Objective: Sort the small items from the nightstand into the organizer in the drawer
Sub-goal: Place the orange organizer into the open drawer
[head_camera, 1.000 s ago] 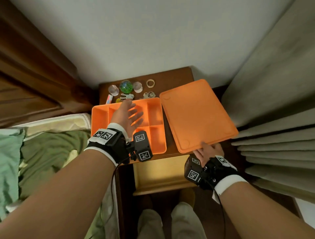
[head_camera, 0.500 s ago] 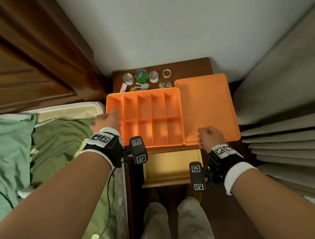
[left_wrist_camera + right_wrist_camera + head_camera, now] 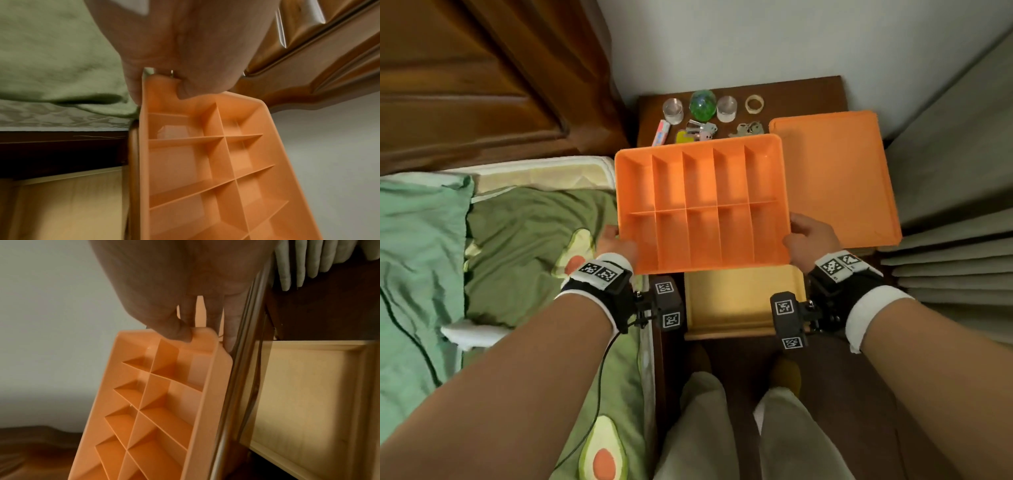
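Note:
Both hands hold the orange organizer, an empty tray with several compartments, over the nightstand's front edge and the open drawer. My left hand grips its near left edge, thumb over the rim. My right hand grips its near right edge, thumb on the rim. At the back of the nightstand lie two clear cylinders, a green ball, a tape ring, keys, a second key bunch and a small pink-and-white stick.
The organizer's orange lid lies flat on the right side of the nightstand. A bed with green avocado-print bedding is at the left, a wooden headboard behind it. Curtains hang at the right. My legs are below the drawer.
The right hand let go of the lid, which now lies on the nightstand. Both hands took the organizer by its sides and lifted it toward me, over the drawer.

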Motion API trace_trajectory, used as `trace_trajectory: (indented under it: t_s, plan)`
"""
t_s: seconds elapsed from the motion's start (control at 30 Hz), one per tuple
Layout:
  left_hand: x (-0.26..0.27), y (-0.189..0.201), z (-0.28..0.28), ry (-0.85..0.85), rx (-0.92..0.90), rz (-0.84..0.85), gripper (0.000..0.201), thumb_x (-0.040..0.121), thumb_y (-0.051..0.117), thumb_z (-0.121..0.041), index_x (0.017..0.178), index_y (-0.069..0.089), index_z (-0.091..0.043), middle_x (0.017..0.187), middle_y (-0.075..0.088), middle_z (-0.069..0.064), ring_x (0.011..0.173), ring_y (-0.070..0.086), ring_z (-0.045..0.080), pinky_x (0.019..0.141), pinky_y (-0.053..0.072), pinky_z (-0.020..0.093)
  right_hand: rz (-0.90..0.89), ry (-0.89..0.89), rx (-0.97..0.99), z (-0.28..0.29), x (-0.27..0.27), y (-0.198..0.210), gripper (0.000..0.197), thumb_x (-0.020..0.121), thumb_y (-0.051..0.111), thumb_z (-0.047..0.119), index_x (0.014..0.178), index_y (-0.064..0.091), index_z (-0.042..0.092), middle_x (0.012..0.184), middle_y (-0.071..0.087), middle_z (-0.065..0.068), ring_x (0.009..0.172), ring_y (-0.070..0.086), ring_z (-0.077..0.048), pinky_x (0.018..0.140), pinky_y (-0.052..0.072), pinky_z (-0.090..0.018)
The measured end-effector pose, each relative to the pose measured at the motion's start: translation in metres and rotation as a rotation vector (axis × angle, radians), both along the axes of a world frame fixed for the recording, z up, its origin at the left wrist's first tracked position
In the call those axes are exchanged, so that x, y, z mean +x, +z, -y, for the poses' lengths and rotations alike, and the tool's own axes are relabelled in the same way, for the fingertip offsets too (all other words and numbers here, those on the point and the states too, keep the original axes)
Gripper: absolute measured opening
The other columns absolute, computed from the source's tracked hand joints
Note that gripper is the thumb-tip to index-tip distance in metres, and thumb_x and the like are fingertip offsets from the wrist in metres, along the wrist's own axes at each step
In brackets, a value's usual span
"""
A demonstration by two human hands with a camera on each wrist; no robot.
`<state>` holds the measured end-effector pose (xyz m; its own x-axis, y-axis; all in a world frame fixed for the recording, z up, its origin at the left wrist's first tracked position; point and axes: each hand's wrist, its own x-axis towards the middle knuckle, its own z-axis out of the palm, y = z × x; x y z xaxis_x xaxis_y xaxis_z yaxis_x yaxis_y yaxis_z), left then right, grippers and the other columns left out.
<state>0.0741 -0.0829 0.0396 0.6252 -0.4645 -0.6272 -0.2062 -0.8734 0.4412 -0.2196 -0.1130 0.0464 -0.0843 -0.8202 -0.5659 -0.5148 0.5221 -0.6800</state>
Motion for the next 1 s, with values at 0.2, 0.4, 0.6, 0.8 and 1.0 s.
trace_trajectory:
  t_s: [0.2,0.4,0.6,0.8,1.0]
  plan:
    - [-0.010,0.012,-0.081,0.059,0.061,0.020,0.032,0.098,0.046,-0.019,0.128,0.051,-0.011,0.100,0.061,0.013,0.105,0.064,0.036,0.080,0.045,0.037,-0.017,0.099,-0.010,-0.065,-0.014,0.007,0.049,0.086,0.063,0.014,0.131,0.061,0.032,0.116,0.066,0.008,0.112,0.059,-0.013,0.094,0.042,-0.028]
    - [-0.057,0.003,-0.174,0.040,0.087,-0.065,0.020,0.097,0.049,-0.021,0.117,0.046,-0.019,0.091,0.060,0.014,0.075,0.058,0.029,0.067,0.046,0.035,-0.083,0.201,0.044,-0.157,-0.068,-0.004,0.042,0.084,0.066,0.017,0.116,0.043,0.031,0.097,0.060,0.004,0.085,0.061,-0.017,0.061,0.045,-0.028]
    - [-0.114,-0.056,-0.247,0.042,0.140,-0.192,0.024,0.083,0.061,-0.021,0.100,0.058,-0.037,0.093,0.068,0.012,0.088,0.069,0.036,0.081,0.060,0.051,-0.208,0.233,0.258,-0.232,-0.134,-0.039,0.042,0.082,0.056,0.005,0.109,0.034,0.028,0.094,0.059,-0.003,0.081,0.059,-0.022,0.071,0.045,-0.035]
    - [-0.138,-0.119,-0.244,0.213,0.201,-0.434,0.039,0.082,0.070,-0.017,0.113,0.058,-0.039,0.122,0.062,0.014,0.101,0.066,0.042,0.066,0.062,0.054,-0.268,0.146,0.378,-0.234,-0.153,-0.110,0.033,0.082,0.058,0.020,0.112,0.047,0.029,0.103,0.065,-0.004,0.090,0.061,-0.027,0.083,0.049,-0.038]
    - [-0.125,-0.196,-0.203,0.295,0.129,-0.480,0.043,0.082,0.074,-0.009,0.113,0.063,-0.038,0.127,0.058,0.008,0.109,0.063,0.039,0.074,0.061,0.054,-0.349,0.154,0.322,-0.184,-0.135,-0.186,0.044,0.087,0.056,0.016,0.130,0.060,0.025,0.127,0.067,-0.009,0.116,0.061,-0.034,0.091,0.045,-0.034]
